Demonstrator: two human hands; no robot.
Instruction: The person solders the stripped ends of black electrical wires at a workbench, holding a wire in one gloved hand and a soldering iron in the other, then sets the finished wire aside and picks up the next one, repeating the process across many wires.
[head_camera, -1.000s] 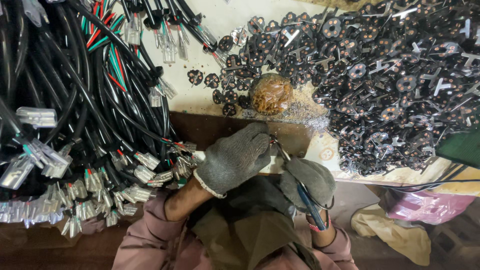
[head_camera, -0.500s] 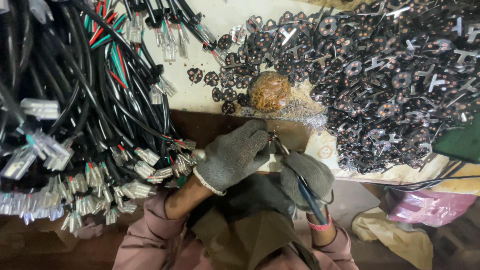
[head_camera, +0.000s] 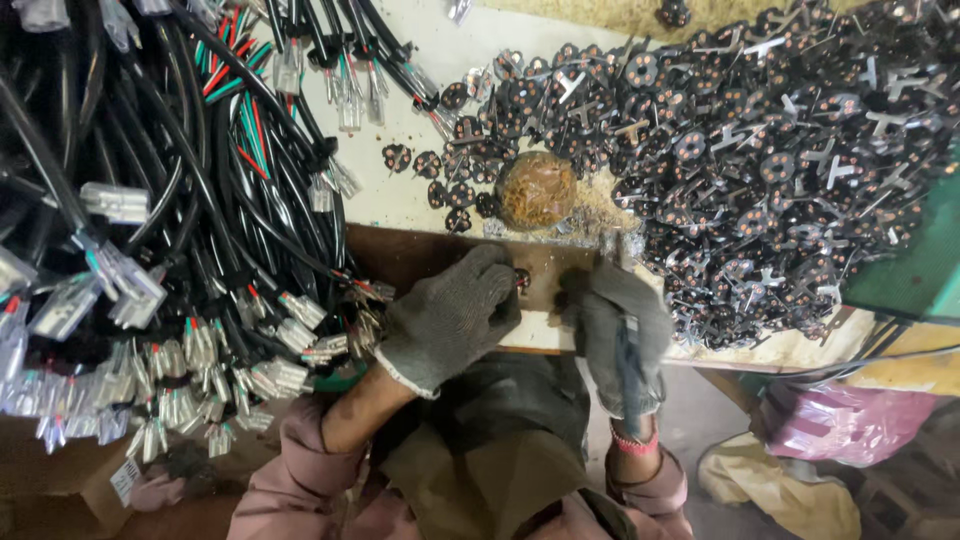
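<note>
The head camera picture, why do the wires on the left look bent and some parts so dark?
In the head view, the wide lens curves the black cables near the left edge; light falls brightest on the pale tabletop; the bottom corners sink into shadow; the gloved left hand and right hand look fairly sharp, the clear connectors slightly soft.

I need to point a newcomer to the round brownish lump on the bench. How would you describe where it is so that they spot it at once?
Start at the big heap of small black disc parts covering the right of the pale bench top. At the heap's lower left edge, just above the gloved left hand, sits the brownish ball. It is the only round, rust-coloured lump there; everything beside it is flat, black and metal-pronged.
</note>
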